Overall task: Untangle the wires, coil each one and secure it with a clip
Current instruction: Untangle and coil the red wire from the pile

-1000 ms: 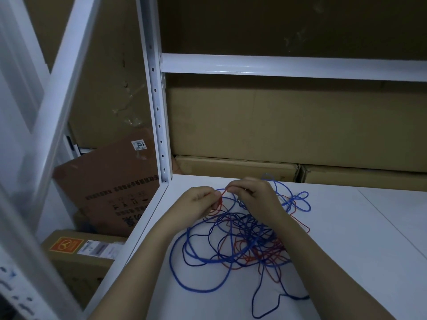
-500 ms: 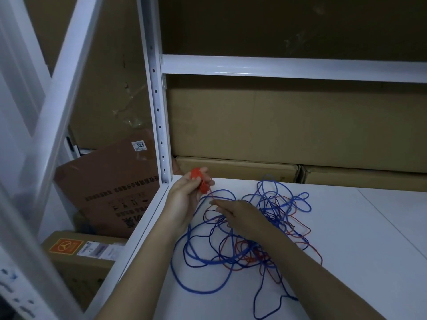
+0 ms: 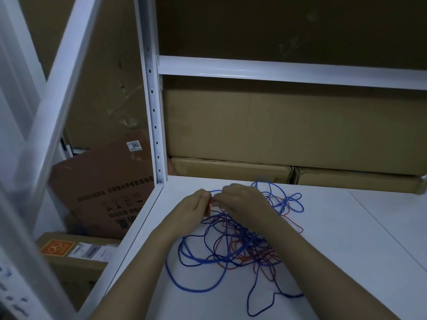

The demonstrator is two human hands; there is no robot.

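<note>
Both hands met fingertip to fingertip at the tangle's far left edge, the left hand (image 3: 193, 207) and right hand (image 3: 240, 202) pinching a red strand there, while the blue and red wires (image 3: 233, 248) sprawled toward the person on the white shelf (image 3: 346, 239)

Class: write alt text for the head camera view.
Two hands, left hand and right hand, pinch something small and red together above a tangle of blue and red wires on a white metal shelf; brown cardboard boxes stand behind.
</note>
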